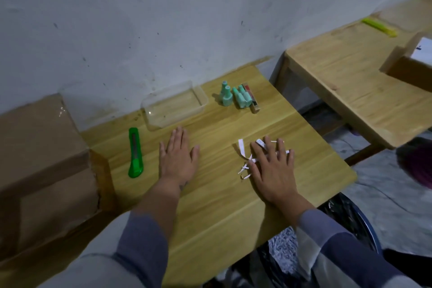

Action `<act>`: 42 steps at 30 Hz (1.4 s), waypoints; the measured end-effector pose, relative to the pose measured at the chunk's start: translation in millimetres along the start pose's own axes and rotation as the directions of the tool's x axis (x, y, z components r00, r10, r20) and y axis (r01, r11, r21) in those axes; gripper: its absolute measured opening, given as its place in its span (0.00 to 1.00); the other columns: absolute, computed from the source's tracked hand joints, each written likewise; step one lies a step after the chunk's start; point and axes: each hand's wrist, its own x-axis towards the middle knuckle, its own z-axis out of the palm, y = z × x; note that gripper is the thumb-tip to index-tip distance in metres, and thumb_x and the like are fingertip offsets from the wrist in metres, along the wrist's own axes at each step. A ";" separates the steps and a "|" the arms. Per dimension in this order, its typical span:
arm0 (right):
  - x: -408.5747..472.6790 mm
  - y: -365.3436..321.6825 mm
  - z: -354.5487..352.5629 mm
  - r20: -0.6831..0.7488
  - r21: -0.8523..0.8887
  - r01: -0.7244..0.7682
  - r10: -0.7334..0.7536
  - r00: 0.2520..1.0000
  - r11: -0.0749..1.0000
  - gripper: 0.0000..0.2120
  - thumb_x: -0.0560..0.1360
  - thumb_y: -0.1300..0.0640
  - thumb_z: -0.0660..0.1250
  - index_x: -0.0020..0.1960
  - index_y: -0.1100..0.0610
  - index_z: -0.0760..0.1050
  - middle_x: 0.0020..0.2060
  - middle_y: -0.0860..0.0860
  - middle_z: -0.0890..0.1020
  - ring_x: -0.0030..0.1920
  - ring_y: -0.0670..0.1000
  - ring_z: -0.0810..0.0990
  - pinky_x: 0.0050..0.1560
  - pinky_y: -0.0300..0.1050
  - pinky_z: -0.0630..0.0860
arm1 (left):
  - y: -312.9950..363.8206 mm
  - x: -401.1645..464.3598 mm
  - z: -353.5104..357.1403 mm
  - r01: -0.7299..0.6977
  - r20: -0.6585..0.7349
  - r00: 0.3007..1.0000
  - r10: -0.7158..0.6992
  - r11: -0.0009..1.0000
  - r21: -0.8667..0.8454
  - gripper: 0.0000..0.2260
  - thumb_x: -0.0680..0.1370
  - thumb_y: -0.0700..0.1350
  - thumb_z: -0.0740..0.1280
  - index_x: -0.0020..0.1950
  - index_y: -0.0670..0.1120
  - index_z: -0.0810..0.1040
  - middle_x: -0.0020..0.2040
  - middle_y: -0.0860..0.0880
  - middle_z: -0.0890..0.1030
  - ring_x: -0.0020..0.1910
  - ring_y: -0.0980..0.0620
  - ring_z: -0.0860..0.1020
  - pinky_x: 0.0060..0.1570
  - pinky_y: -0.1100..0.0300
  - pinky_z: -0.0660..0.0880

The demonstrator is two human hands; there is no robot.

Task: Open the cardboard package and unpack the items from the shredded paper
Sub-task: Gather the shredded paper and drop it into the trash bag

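Observation:
My left hand [177, 156] lies flat and open on the wooden table [224, 194], holding nothing. My right hand [273, 166] rests palm down, fingers spread, on a few white shredded paper strips [242, 149]. At the table's far edge stand several mint-green small bottles [233, 97] with a slim red and brown box [251, 98] beside them. A large brown cardboard box [39, 166], taped shut, sits at the left, against the table's side. A green utility knife [135, 153] lies left of my left hand.
A clear plastic tray [174, 105] sits near the wall. A black-lined bin [304, 252] holding shredded paper stands under the table's right corner. A second wooden table [350, 77] at right carries a yellow-green cutter [378, 27] and another cardboard box [411, 63].

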 end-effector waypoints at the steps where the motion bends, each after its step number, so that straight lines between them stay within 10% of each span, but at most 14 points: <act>1: 0.2 -0.2 0.7 -0.001 -0.010 -0.002 0.002 1.000 1.000 0.30 0.76 0.38 0.40 0.75 0.46 0.57 0.77 0.53 0.54 0.76 0.63 0.48 0.72 0.66 0.47 | 0.9 -0.7 1.1 -0.006 -0.006 1.000 0.006 1.000 0.002 0.28 0.82 0.57 0.46 0.79 0.47 0.47 0.80 0.51 0.45 0.78 0.53 0.43 0.75 0.46 0.42; 20: -35.1 70.4 -13.5 -0.082 0.222 -0.145 0.167 0.983 0.964 0.32 0.76 0.42 0.38 0.75 0.52 0.58 0.76 0.55 0.58 0.77 0.55 0.51 0.75 0.56 0.48 | 136.0 -55.0 35.6 -0.559 0.115 0.804 0.583 0.808 -0.188 0.31 0.76 0.56 0.35 0.78 0.48 0.38 0.79 0.54 0.50 0.77 0.58 0.45 0.75 0.43 0.41; 29: -30.5 29.5 -15.2 0.006 0.230 0.009 -0.011 1.000 0.973 0.34 0.73 0.35 0.41 0.76 0.45 0.53 0.78 0.51 0.50 0.78 0.55 0.44 0.74 0.59 0.41 | 79.0 -55.1 28.2 -0.356 0.032 0.934 0.355 0.934 0.031 0.31 0.74 0.54 0.34 0.78 0.50 0.39 0.78 0.54 0.40 0.77 0.55 0.38 0.74 0.41 0.38; 34: -26.4 11.0 -5.7 -0.025 0.184 0.179 -0.177 0.984 0.966 0.25 0.75 0.39 0.50 0.70 0.43 0.66 0.76 0.49 0.60 0.77 0.57 0.52 0.74 0.62 0.47 | 73.4 -57.7 32.7 -0.314 0.046 0.949 0.310 0.942 0.118 0.33 0.73 0.54 0.31 0.79 0.49 0.41 0.79 0.52 0.39 0.77 0.53 0.36 0.73 0.38 0.41; 38: -25.8 8.4 -1.2 -0.245 0.252 0.296 -0.236 0.940 0.921 0.11 0.76 0.53 0.61 0.55 0.52 0.79 0.54 0.51 0.80 0.59 0.55 0.75 0.60 0.56 0.72 | 73.1 -58.3 34.0 -0.317 0.034 0.948 0.316 0.938 0.139 0.32 0.74 0.57 0.33 0.79 0.49 0.41 0.79 0.52 0.39 0.77 0.53 0.37 0.73 0.38 0.41; 42: -33.4 18.4 2.1 -0.366 0.212 0.343 -0.252 0.896 0.915 0.09 0.72 0.66 0.65 0.50 0.60 0.80 0.43 0.55 0.81 0.44 0.54 0.74 0.44 0.47 0.75 | 72.3 -57.2 35.9 -0.312 0.028 0.950 0.311 0.940 0.140 0.32 0.75 0.60 0.34 0.79 0.50 0.42 0.79 0.53 0.40 0.77 0.53 0.38 0.73 0.38 0.41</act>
